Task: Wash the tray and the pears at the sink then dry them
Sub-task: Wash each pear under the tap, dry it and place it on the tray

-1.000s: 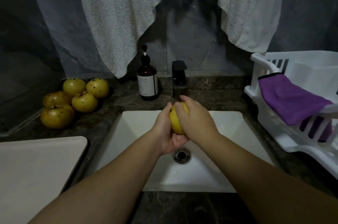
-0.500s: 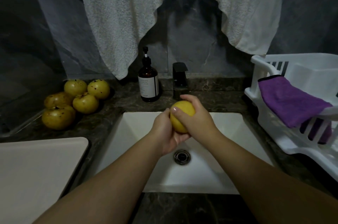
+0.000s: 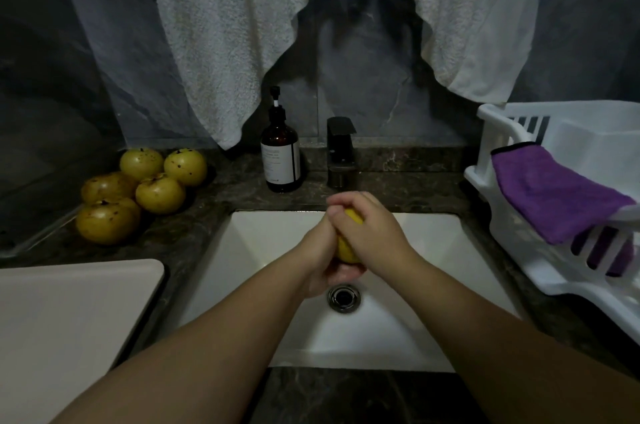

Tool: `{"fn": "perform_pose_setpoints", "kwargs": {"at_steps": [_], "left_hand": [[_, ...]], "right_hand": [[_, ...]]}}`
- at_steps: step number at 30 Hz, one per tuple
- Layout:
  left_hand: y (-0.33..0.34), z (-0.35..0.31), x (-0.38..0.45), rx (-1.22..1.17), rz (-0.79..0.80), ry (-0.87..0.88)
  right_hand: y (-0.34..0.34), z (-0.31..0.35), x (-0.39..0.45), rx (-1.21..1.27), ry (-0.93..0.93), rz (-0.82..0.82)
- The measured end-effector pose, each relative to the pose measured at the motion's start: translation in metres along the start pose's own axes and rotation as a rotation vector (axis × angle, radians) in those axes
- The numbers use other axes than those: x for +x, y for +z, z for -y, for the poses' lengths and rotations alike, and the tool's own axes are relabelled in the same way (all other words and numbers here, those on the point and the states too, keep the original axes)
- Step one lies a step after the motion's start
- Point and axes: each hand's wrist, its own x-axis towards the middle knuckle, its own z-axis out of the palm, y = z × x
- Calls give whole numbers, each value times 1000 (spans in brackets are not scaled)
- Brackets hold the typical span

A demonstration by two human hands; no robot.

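Smooth round yellow pear [image 3: 347, 248] sits clasped between both hands [image 3: 349, 240] over the glossy white sink [image 3: 429, 250].

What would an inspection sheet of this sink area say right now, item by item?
Surface: dark stone counter around a white sink.
Job's things: one pear held over the sink; five pears on the counter at left; pale tray at near left.
Clutter: soap bottle, tap, white rack with purple cloth.
Hands: left hand and right hand both grip the pear.
Cables: nothing seen.
Surroundings: white towel hanging on a dark wall.
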Motion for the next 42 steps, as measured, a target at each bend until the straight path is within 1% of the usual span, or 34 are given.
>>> {"fn": "perform_pose_setpoints", "kwargs": {"at_steps": [1, 3, 5, 7, 8, 9, 10, 12, 14, 15, 16, 17, 18, 21, 22, 23, 25, 26, 27, 28, 29, 31, 32, 33, 35, 36, 37, 38, 40, 41, 42], "left_hand": [[-2, -2, -1, -60, 8, 3], [-7, -6, -1, -130, -22, 12], [-7, -9, -1, -150, -1, 16], [-5, -7, -3, -101, 56, 20], [-4, -6, -2, -50, 68, 29], [-4, -6, -2, 1, 55, 36], [-4, -6, -1, 42, 27, 40], [-3, -7, 0, 27, -32, 37], [-3, -10, 0, -140, -54, 28], [-4, -11, 0, -219, -47, 36], [-4, -12, 0, -264, -36, 56], [-4, -13, -1, -280, -31, 88], [-4, -12, -1, -261, -38, 127], [-1, -7, 0, -104, -20, 217], [1, -5, 0, -75, -6, 219], [2, -5, 0, -61, 0, 213], [5, -10, -1, -14, -33, 201], [3, -13, 0, 38, -72, 199], [1, -13, 2, 89, -106, 209], [0, -13, 3, 125, -125, 231], [-2, -11, 4, 145, -126, 268], [-4, -6, 5, 173, -79, 330], [-3, -6, 3, 162, -60, 326], [0, -7, 1, 139, -62, 309], [6, -14, -4, 79, -104, 256], [8, -16, -5, 50, -116, 246], [7, -15, -4, 65, -111, 254], [4, -13, -3, 105, -88, 278], [-3, -6, -1, 203, -12, 304], [-5, -3, -1, 216, 17, 298], [-5, -3, 0, 208, 16, 279]], "right_hand": [[1, -4, 0, -26, -22, 22], [1, -5, 3, 46, 40, 34], [1, -3, 10, 178, 198, -37], [-2, 3, 14, 220, 396, -123], [-5, 4, 13, 266, 480, -128], [-6, 1, 11, 330, 522, -103], [-8, -1, 6, 391, 502, -66], [-8, -3, -2, 437, 305, 6], [-6, -3, -8, 360, 96, 42], [-5, -2, -7, 301, 47, 44], [-4, 0, -6, 251, 37, 40], [-3, 0, -3, 226, 64, 27], [-1, 3, 1, 243, 134, -6], [1, 3, 12, 349, 445, -156], [2, 1, 12, 362, 474, -165], [2, -3, 11, 356, 425, -157], [-1, -5, 4, 281, 216, -124], [-2, -5, 1, 245, 151, -108], [-3, -7, 1, 251, 134, -112], [-3, -7, 4, 286, 172, -128], [-1, -4, 7, 337, 276, -139], [-2, -4, 9, 508, 522, -143], [-1, -4, 8, 533, 585, -148], [1, -3, 8, 497, 577, -162], [3, -1, 1, 322, 317, -158], [3, -2, 0, 277, 218, -159], [1, -2, 1, 291, 196, -166], [0, -1, 4, 335, 242, -172], [-3, 1, 9, 462, 462, -141], [-4, -1, 9, 501, 544, -115], [-3, -1, 8, 495, 554, -105]]}}
